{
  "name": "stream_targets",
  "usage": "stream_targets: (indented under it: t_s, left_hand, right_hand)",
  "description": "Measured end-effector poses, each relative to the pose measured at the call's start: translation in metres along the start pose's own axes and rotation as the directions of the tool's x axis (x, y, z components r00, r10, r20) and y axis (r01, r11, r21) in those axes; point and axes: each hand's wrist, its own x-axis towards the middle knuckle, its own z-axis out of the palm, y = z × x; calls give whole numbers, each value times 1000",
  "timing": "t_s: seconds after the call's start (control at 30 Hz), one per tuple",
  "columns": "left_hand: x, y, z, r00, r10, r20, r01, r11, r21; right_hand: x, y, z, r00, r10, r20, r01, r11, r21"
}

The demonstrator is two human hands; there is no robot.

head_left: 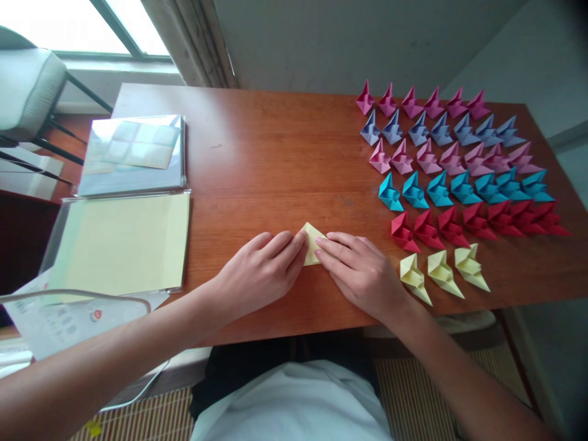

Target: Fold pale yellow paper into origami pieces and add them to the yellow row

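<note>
Nearest on the left, a white printed sheet (50, 334) lay beneath a pale cable (92, 295), bearing a small red mark (96, 315) and print too small for me to read. In front of the person's pale shirt (291, 404), the two hands met over one small piece of yellow paper (313, 248), folded to a peak, near the front edge of the wooden table (257, 171). The left hand (264, 266) was narrow, its fingers drawn together, holding the paper's left side; the right hand (362, 269), fingers close together and nearly straight, held its right side. The paper sat between them, touching both; the thumbs were hidden from me.

Past the right hand I counted three pale yellow pieces (440, 272), then, row behind row, seven red pieces (404, 233), seven blue pieces (390, 196), seven pink pieces (380, 160), seven lavender pieces (419, 130) and six magenta pieces (434, 107), all folded to points. Over on the left lay one pack of yellow sheets (119, 245), and just behind it one bluish pack (133, 184). Farthest off, one chair (30, 92) stood near the window (59, 24).
</note>
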Motion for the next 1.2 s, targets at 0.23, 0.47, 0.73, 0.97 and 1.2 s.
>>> stream_targets:
  t_s: [0.23, 0.47, 0.73, 0.97, 1.2]
  left_hand:
    - [1, 1, -1, 1000, -23, 20, 23, 1000, -18]
    - [0, 1, 0, 999, -30, 31, 31, 999, -20]
    - [1, 1, 0, 999, -33, 36, 34, 999, -27]
    - [2, 1, -3, 996, -37, 82, 40, 999, -34]
    - [4, -2, -2, 997, -20, 81, 23, 999, -44]
  right_hand:
    - [-3, 3, -1, 1000, -12, 19, 12, 1000, 27]
    - [-6, 5, 1, 1000, -1, 18, -1, 998, 68]
    - [-5, 7, 1, 1000, 7, 13, -9, 994, 110]
    - [-4, 5, 0, 1000, 14, 19, -15, 996, 92]
    - [-5, 7, 0, 999, 16, 30, -19, 993, 117]
